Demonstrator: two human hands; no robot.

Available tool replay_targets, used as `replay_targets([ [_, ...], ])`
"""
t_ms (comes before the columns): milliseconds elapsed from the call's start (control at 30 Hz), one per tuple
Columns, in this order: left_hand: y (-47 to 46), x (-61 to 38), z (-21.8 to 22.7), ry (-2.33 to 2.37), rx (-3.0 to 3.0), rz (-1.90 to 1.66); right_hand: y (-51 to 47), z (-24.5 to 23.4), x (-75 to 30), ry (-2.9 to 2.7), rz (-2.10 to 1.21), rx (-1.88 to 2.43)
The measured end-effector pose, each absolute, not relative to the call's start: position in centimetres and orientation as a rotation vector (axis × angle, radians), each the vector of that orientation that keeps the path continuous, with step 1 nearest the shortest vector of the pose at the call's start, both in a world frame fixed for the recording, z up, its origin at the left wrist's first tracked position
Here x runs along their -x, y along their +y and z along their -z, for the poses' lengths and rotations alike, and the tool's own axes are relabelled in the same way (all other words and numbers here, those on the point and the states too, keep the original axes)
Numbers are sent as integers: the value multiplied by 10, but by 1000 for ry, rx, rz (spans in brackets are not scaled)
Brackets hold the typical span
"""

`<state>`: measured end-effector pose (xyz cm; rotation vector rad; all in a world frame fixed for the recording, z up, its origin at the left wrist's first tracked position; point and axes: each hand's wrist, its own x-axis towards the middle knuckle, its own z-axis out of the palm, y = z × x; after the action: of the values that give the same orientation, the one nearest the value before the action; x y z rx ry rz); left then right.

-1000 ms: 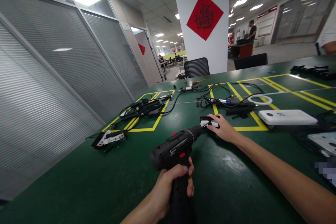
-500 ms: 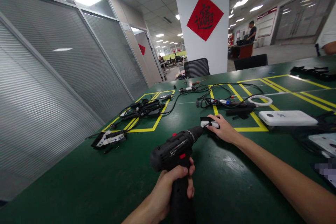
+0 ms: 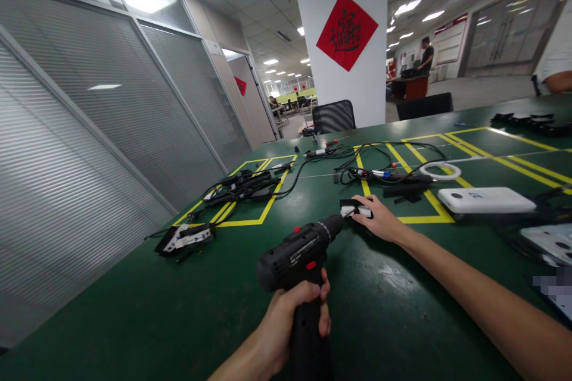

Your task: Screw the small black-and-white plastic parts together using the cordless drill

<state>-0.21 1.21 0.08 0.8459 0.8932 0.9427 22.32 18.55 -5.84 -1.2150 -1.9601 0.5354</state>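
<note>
In the head view, the left hand (image 3: 290, 315) holds a black drill (image 3: 292, 256). Its fingers are closed around the grip, and the thumb lies across it just below the red button. I cannot tell whether a finger presses the trigger.

The drill points to the far right, and its front end is at the near left side of a small black and white block (image 3: 348, 211). The tip looks to meet the block, but I cannot tell surely if it touches.

The right hand (image 3: 378, 220) holds this block at its right end, on the green table (image 3: 134, 309). The fingers are narrow, with the thumb on the near side and the other fingers over the top.

To the left of the block, black cables (image 3: 243, 187) lie in a heap across yellow tape (image 3: 243, 223), and a black and white bracket (image 3: 185, 238) is at the near left of them. On the right side there is a white case (image 3: 487, 199), and farther away a white ring (image 3: 444, 178). Behind the table stand a chair (image 3: 333, 117) and a pillar (image 3: 308, 24) with a red sign (image 3: 347, 31). One person (image 3: 426, 58) stands at the far right.
</note>
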Motion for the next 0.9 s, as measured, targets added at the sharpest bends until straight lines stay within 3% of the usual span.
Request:
replay_targets([
  [900, 12, 2, 0, 879, -857, -953, 186, 60, -224, -1969, -515, 1215],
])
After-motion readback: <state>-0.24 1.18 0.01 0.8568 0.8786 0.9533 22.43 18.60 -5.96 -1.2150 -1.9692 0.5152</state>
